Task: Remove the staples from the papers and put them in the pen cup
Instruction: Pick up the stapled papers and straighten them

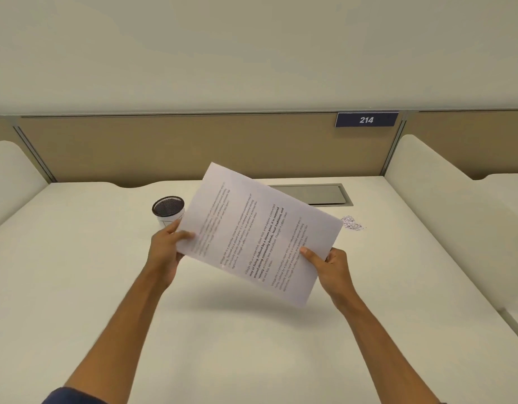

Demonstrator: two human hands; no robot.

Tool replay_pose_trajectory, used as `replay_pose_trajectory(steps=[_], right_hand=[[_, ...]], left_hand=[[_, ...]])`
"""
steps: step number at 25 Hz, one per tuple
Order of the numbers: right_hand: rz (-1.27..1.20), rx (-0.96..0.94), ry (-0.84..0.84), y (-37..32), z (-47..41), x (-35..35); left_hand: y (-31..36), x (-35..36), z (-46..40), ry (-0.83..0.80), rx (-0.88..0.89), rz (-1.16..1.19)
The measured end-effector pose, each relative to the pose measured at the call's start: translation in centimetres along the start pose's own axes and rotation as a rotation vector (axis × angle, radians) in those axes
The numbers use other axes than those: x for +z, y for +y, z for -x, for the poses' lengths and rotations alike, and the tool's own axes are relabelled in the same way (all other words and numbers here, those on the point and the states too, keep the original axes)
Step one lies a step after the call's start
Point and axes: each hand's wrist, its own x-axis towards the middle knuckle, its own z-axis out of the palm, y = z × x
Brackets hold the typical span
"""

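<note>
The printed papers (260, 231) are held up off the desk (91, 287), tilted toward the camera and turned askew, so their long axis runs from the upper left corner near the partition down to the lower right corner by the right wrist; the lines of text run up the sheet from lower left to upper right, so the page reads sideways to the person. The left hand (166, 249) pinches the left edge, thumb on the printed face and fingers curled behind, and the right hand (329, 265) pinches the lower right edge the same way, thumb on top. No staple can be made out on the sheets at this size. Judging by that, the step in hand looks like finding the stapled corner: it would go best to turn the sheets until that corner faces the person, keep one hand gripping close beside it so the paper does not tear, and work the staple legs open before pulling. The mesh pen cup (168, 210) stands upright on the desk just behind the left hand, partly hidden by the papers' left edge. A small heap of loose staples (352, 223) lies on the desk to the right, beyond the papers, well apart from the cup. Behind are a recessed cable tray (325, 195) and a partition bearing a sign (366, 119) reading 214.
</note>
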Motion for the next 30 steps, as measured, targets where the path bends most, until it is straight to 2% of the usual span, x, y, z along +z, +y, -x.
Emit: replay_pose_trajectory(steps=[2,4,8,13,22,24,27,30], right_hand=[[0.042,-0.013,-0.003,-0.1,0.1,-0.5],[0.089,-0.023,-0.004,0.1,0.1,-0.6],[0.160,-0.006,0.027,1.7,0.4,-0.1],[0.119,0.053,0.070,3.5,1.1,0.4],[0.118,0.090,0.075,3.3,1.0,-0.3],[0.110,0.047,0.081,2.3,0.8,-0.7],[0.135,-0.106,0.130,-0.2,-0.1,-1.4],[0.359,-0.280,0.109,-3.3,-1.0,-1.9]], left_hand=[[-0.8,-0.6,-0.1,-0.044,0.024,-0.195],[-1.6,-0.6,0.2,-0.091,0.029,-0.268],[-4.3,0.7,1.1,-0.055,0.002,-0.251],[-7.2,0.8,1.8,0.022,-0.091,-0.150],[-7.5,1.8,2.3,0.050,-0.070,-0.191],[-6.7,2.0,2.3,0.065,-0.024,-0.229],[-4.6,2.1,2.2,0.003,0.097,-0.334],[-1.7,2.5,2.1,-0.091,0.264,-0.431]])
